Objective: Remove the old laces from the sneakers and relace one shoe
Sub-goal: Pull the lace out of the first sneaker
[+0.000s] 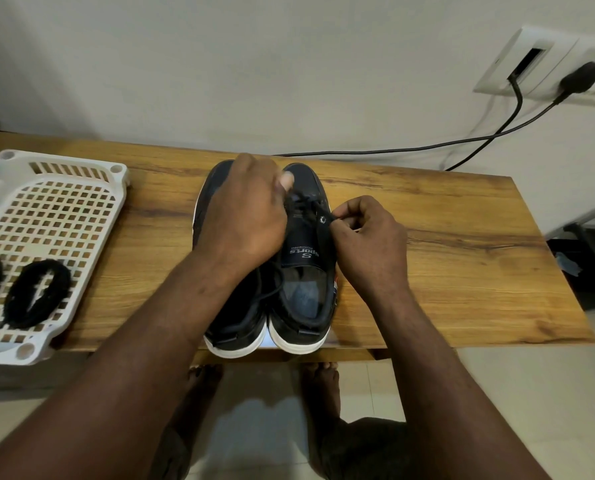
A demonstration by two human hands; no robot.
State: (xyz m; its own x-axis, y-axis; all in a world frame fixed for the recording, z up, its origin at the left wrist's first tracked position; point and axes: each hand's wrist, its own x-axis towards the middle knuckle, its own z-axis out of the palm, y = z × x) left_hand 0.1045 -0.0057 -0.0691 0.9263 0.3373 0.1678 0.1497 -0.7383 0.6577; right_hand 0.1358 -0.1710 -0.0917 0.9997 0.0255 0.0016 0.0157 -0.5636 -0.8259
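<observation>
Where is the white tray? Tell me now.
Head view: the white tray sits at the left end of the wooden table, left of the sneakers, holding coiled black laces.

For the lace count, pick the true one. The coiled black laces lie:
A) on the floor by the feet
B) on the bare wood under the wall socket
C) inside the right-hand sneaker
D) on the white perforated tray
D: the coiled black laces lie on the white perforated tray at the left end of the wooden table.
</observation>
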